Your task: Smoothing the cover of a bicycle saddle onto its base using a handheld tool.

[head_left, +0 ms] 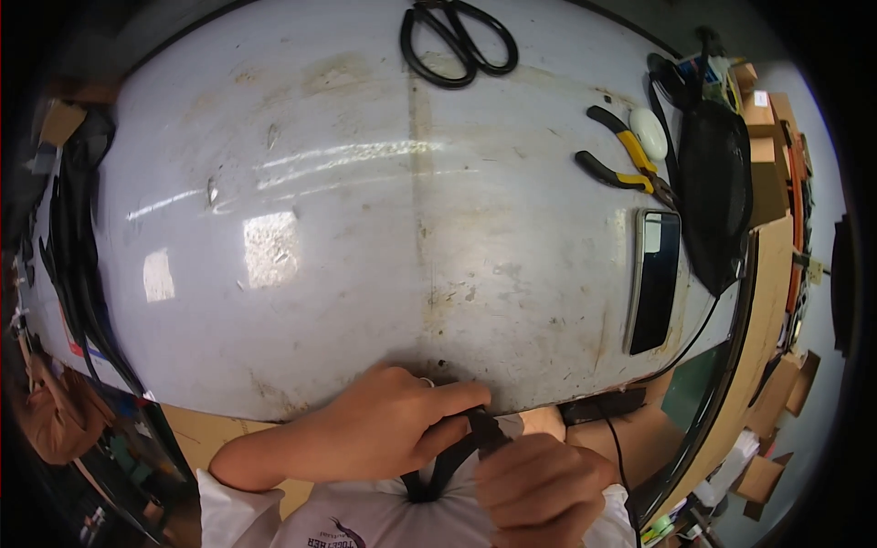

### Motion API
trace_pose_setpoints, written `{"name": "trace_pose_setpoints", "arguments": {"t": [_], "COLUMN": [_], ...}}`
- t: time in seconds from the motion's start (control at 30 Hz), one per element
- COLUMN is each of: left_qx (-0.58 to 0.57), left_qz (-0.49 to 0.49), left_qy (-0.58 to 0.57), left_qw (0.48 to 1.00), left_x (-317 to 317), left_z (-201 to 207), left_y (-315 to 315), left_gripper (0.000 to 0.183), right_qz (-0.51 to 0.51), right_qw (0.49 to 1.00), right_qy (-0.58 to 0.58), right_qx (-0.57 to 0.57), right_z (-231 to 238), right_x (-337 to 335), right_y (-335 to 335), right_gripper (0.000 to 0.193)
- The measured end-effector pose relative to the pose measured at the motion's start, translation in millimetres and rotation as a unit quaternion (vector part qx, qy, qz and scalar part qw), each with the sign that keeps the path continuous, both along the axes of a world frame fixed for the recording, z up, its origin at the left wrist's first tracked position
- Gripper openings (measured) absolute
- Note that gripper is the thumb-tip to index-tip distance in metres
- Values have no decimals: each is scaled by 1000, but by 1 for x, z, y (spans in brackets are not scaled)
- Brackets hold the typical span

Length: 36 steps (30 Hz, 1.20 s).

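Close to my body, at the table's near edge, both hands are on a black strap (448, 464). My left hand (388, 416) reaches across from the left with its thumb and index finger closed on the strap. A ring shows on one of its fingers. Just to the right and nearer to me, my right hand (539, 484) is curled around the strap's other part. The strap forms a narrow V in front of my white shirt (365, 521). What lies inside the right fist is hidden.
On the white, stained table (347, 237) lie black-handled scissors (457, 46) at the far side. Toward the right are yellow-and-black pliers (630, 155), a white oval object (649, 134), a phone (655, 281) and a black pouch-like item (715, 192). Black straps (78, 247) lie along the left edge.
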State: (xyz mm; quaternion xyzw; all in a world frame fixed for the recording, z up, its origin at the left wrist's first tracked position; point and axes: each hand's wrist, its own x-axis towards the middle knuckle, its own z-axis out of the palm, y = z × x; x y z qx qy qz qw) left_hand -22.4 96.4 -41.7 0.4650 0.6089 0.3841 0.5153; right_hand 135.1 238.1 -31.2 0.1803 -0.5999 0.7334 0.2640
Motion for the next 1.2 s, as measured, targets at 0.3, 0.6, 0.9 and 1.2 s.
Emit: {"name": "trace_pose_setpoints", "arguments": {"t": [0.3, 0.6, 0.9, 1.2], "left_qx": [-10, -30, 4, -42], "left_qz": [7, 29, 43, 33], "left_qy": [-9, 9, 2, 2], "left_qw": [1000, 999, 999, 999], "left_x": [0, -3, 2, 1], "left_z": [1, 6, 1, 8], "left_y": [2, -5, -5, 4], "left_gripper": [27, 23, 28, 25], "right_qz": [-53, -279, -64, -309], "right_qw": [989, 916, 992, 926], "right_qy": [91, 51, 103, -88], "right_qx": [106, -285, 22, -196], "right_z": [-12, -29, -25, -19], "right_x": [8, 12, 24, 43], "right_y": [2, -42, -3, -54], "right_gripper": [26, 26, 23, 28]}}
